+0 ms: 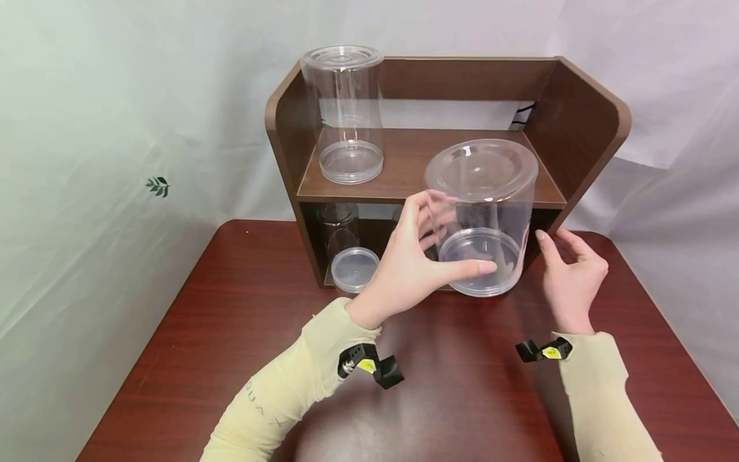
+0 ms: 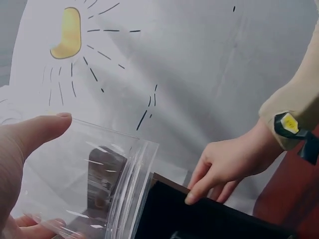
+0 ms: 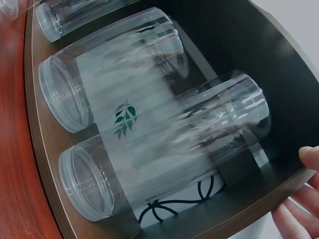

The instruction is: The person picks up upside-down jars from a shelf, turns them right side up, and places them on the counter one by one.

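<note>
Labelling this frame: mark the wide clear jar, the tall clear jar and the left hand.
wide clear jar [image 1: 482, 168], head view, lid top.
tall clear jar [image 1: 346, 102], head view, side wall.
left hand [image 1: 407, 269], head view, back of hand.

This looks like a staged recording set rather than a lived-in room — pale cloth backdrops [image 1: 86, 128] hang on every side, one printed with a small green leaf sprig [image 1: 158, 186], another with a yellow sun drawing [image 2: 66, 32]. A dark red wooden tabletop [image 1: 242, 333] carries only a small brown two-tier desk shelf [image 1: 583, 122] stocked with identical clear plastic jars [image 1: 344, 109] — no household clutter around it. Black straps with yellow tags [image 1: 369, 366] circle both sleeved wrists, fitting a data-collection setup.
</note>
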Available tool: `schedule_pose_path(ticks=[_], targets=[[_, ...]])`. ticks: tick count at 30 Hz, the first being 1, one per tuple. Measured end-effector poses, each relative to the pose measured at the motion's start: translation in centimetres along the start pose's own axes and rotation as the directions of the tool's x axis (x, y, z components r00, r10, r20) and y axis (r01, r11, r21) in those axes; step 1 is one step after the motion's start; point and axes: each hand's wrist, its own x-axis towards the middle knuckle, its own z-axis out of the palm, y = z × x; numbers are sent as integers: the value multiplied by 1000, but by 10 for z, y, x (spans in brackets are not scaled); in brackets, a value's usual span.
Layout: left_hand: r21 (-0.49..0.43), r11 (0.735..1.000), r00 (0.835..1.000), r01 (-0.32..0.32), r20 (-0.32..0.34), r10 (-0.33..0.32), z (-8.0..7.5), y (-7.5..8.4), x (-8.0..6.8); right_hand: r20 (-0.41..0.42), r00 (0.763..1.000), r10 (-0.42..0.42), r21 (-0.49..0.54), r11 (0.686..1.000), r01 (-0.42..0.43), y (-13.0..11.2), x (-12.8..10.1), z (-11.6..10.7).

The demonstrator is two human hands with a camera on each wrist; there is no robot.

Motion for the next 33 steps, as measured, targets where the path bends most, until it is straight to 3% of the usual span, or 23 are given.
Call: schedule_pose_path(ticks=[6, 10, 14, 18, 21, 24, 26, 28, 31, 33], targets=[[-100, 994, 997, 46, -50, -51, 4, -11, -8, 27, 1000, 8, 77, 997, -10, -7, -8, -4], [-156, 987, 995, 49, -76, -62, 6, -18, -12, 6, 994, -106, 157, 982, 104, -32, -24, -7], [-239, 969, 990, 62, -107, -90, 9, -24, -15, 6, 973, -230, 239, 945, 222, -55, -39, -11], [-355, 933, 981, 59, -154, -120, 12, -28, -18, 164, 945, -284, 309, 924, 225, -63, -51, -17], [-416, 909, 976, 36, -179, -121, 15, -31, -20, 331, 890, -315, 322, 924, 207, -65, -59, -20], [-472, 882, 974, 17, -190, -120, 20, -34, -23, 443, 841, -312, 397, 909, 128, -63, -64, -20], [-523, 852, 975, 6, -187, -121, 23, -35, -25, 483, 820, -307, 476, 878, 49, -61, -65, -17], [-584, 812, 975, -5, -185, -127, 27, -36, -26, 497, 809, -316, 562, 827, -22, -57, -65, -13], [-661, 750, 975, -10, -173, -140, 31, -37, -27, 482, 797, -363, 696, 712, -97, -54, -64, -7], [-694, 720, 975, -2, -162, -154, 34, -38, -28, 451, 803, -389, 771, 624, -131, -54, -64, -4]])
